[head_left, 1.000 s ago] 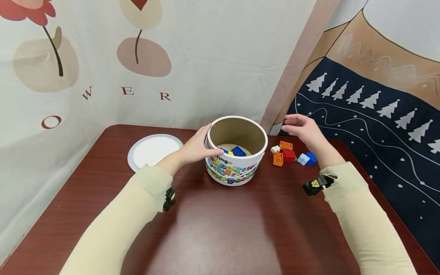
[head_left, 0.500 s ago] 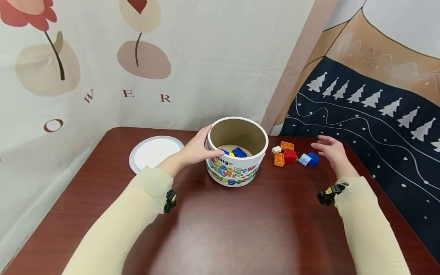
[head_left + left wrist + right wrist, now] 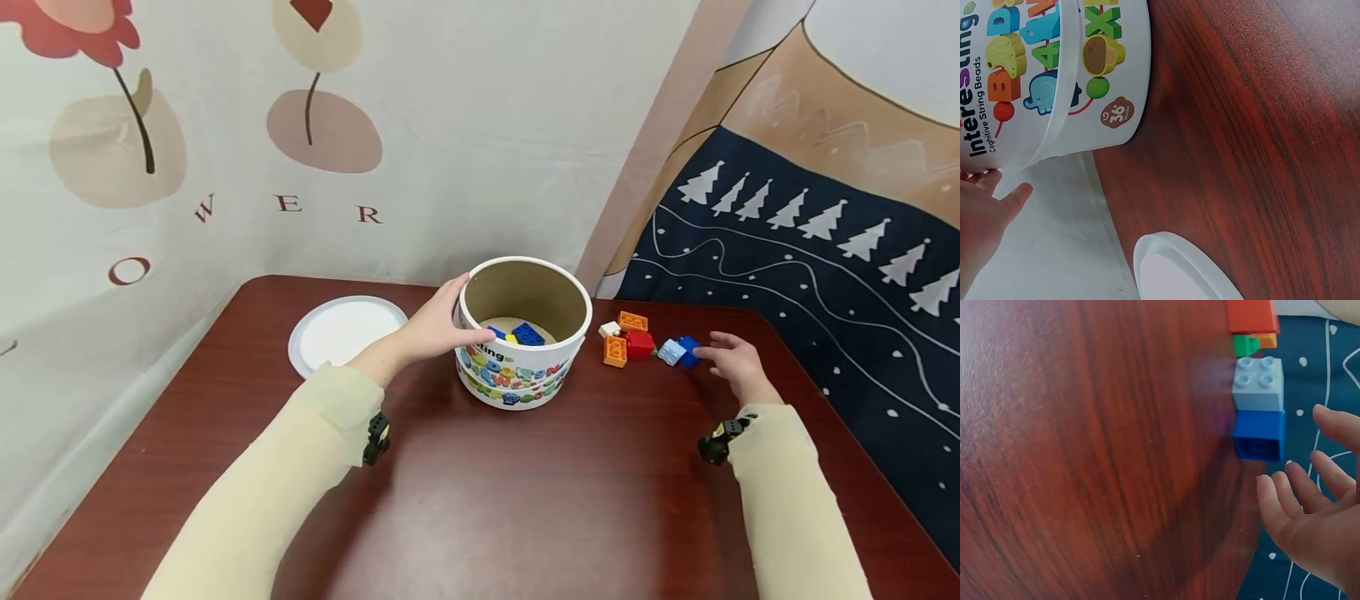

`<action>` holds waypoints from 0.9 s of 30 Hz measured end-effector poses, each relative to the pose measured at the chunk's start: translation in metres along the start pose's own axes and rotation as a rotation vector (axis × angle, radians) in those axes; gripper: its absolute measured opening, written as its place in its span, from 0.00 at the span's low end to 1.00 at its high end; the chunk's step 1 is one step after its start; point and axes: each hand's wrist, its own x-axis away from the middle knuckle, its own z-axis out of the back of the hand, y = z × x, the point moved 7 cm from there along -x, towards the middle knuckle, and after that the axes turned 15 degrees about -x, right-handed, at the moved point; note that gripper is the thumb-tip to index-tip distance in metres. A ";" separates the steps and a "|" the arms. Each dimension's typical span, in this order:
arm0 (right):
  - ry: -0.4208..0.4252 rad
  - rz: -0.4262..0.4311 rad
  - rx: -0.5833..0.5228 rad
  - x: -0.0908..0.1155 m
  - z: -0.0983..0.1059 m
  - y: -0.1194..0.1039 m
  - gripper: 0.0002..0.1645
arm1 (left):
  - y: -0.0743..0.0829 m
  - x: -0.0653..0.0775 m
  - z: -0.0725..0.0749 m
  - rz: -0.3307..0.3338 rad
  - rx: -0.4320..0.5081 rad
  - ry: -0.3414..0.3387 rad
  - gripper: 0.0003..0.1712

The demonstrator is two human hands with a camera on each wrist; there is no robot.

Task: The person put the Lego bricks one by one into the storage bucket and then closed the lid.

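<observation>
A white round bucket (image 3: 517,375) printed with colourful letters and pictures stands on the table, blue and yellow pieces inside. My left hand (image 3: 435,327) holds its left side, thumb toward the front and fingers at the back of the rim. In the left wrist view, part of the left hand (image 3: 985,219) shows against the bucket wall (image 3: 1104,81). My right hand (image 3: 733,364) is at the right, fingers spread and loosely bent, close beside a blue toy brick (image 3: 688,352). The right wrist view shows a gap between the right hand (image 3: 1313,512) and that blue brick (image 3: 1260,434).
A light blue brick (image 3: 671,352) touches the blue one. Left of it lie a red brick (image 3: 640,344), two orange bricks (image 3: 615,352), a white brick (image 3: 610,330) and a small green piece (image 3: 1247,345). A white lid (image 3: 345,333) lies left of the bucket. Printed cloths hang behind the table.
My right hand has moved right and down from above the bricks to beside the blue brick, which has turned slightly. The left hand has stayed on the bucket.
</observation>
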 end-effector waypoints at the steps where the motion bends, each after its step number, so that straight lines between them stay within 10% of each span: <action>1: -0.005 -0.008 0.000 -0.001 0.000 0.002 0.41 | 0.001 0.000 -0.001 -0.001 0.000 -0.001 0.58; 27: 0.096 -0.059 0.019 -0.005 0.007 0.014 0.36 | 0.005 0.001 0.001 0.004 -0.004 0.001 0.58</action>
